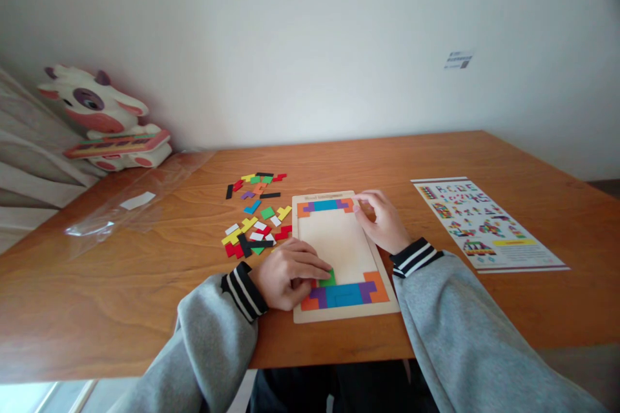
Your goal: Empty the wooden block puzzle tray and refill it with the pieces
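A pale wooden puzzle board (339,239) lies on the table in front of me. Orange, purple and blue pieces fill its far and near ends, with bare wood between them. My left hand (289,273) reaches over the board's left side, fingers bent and their tips on a green puzzle piece (328,279). That piece rests against the near row and is partly covered by the fingers; a bit of red shows beside it. My right hand (382,219) is at the far right corner, its thumb and index finger closed on the board's edge next to an orange piece.
Loose coloured puzzle pieces (252,241) lie scattered left of the board, some overlapping. A printed pattern sheet (484,226) is at the right. A clear plastic bag (145,200) and a cow-shaped toy keyboard (116,142) are at the far left. A wall stands behind the table.
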{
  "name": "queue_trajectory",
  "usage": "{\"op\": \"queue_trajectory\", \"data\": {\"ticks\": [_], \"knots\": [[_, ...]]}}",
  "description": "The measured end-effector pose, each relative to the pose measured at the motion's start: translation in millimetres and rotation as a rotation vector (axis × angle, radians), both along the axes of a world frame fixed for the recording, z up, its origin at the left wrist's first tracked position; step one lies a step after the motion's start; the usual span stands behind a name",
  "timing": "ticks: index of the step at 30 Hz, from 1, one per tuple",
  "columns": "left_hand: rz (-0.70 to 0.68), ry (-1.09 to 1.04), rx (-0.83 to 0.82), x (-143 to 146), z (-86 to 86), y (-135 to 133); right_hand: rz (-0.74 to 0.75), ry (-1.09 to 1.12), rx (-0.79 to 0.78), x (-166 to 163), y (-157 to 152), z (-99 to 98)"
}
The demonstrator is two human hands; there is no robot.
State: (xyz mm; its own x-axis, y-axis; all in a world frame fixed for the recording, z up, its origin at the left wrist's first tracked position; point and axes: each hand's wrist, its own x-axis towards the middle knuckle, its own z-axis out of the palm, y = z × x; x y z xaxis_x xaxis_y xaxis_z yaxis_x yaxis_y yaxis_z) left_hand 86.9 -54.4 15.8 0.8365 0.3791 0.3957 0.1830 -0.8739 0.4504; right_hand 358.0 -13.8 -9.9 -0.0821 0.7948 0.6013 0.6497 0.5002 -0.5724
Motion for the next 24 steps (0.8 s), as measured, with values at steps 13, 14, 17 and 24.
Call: {"op": "queue_trajectory", "data": {"ticks": [13,14,17,24], "knots": [[0.05,-0.07,0.04,-3,0.8,0,0.013,-0.006,-0.01,0,-1,0.9],[0.08,-0.059,0.064,-3,1.0,0,0.012,-0.006,-0.01,0,-1,0.6],[0.235,-0.009,0.175,-9,1.4,6,0.001,-0.001,-0.015,0,0,-0.3],[0.841,0.064,0.356,-41,-6.4,30,0.015,-0.011,-0.001,0,-1,-0.2]]}}
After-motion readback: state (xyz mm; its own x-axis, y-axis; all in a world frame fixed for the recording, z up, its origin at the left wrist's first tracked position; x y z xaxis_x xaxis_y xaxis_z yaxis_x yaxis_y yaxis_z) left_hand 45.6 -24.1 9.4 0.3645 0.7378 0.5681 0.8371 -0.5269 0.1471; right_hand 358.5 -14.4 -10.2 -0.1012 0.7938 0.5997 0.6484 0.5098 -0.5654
